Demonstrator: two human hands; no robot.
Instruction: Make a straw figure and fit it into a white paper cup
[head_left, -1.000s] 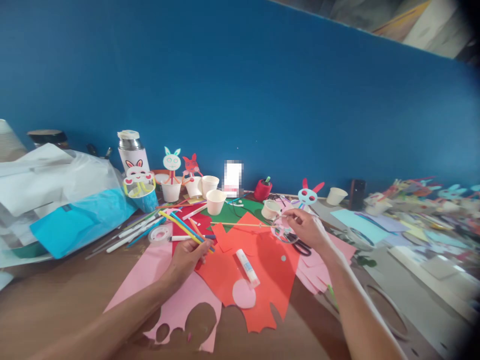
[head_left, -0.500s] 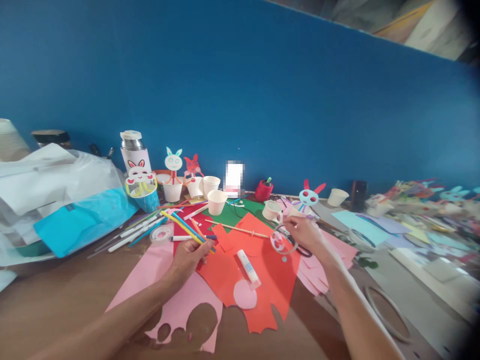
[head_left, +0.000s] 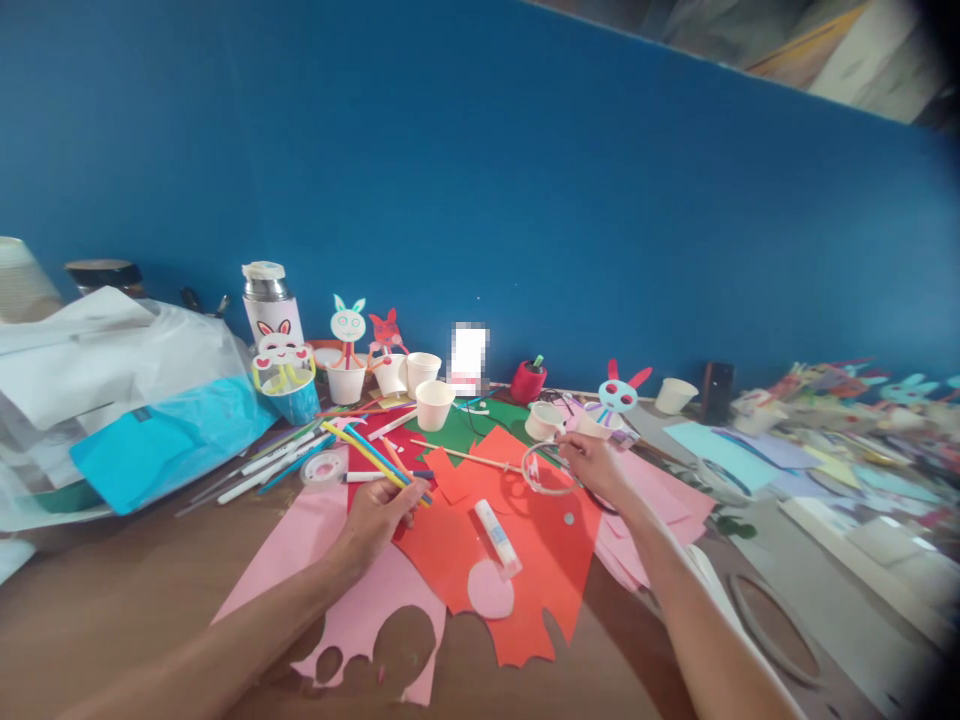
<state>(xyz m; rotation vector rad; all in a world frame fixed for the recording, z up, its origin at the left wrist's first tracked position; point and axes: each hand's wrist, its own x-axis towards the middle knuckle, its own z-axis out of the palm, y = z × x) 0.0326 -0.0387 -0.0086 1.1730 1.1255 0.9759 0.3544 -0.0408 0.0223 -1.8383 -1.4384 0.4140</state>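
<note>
My left hand [head_left: 386, 505] is closed round a small bundle of pipe cleaners, with yellow [head_left: 358, 447], blue and orange ones sticking out up and to the left. In the fingers of my right hand [head_left: 589, 458] is a clear roll of tape [head_left: 551, 478], held by its edge above the red-orange paper [head_left: 536, 555]. Between and below the hands lie a glue stick [head_left: 497, 540] and a pink paper circle [head_left: 490, 589]. Pink paper [head_left: 296, 560] with cut-out holes lies under my left wrist. A wooden stick [head_left: 472, 456] points towards the tape roll.
Paper cups [head_left: 434, 405], some bearing rabbit-faced figures [head_left: 348, 325], stand at the back near a flask [head_left: 266, 300]. Pens [head_left: 259, 475] and a white tape roll [head_left: 324, 466] lie left, beside a plastic bag [head_left: 172, 400]. Coloured papers [head_left: 720, 455] and a dark phone-like object [head_left: 718, 392] are right.
My right hand has moved slightly left with the clear tape roll, which is now over the end of the wooden stick. My left hand has hardly moved.
</note>
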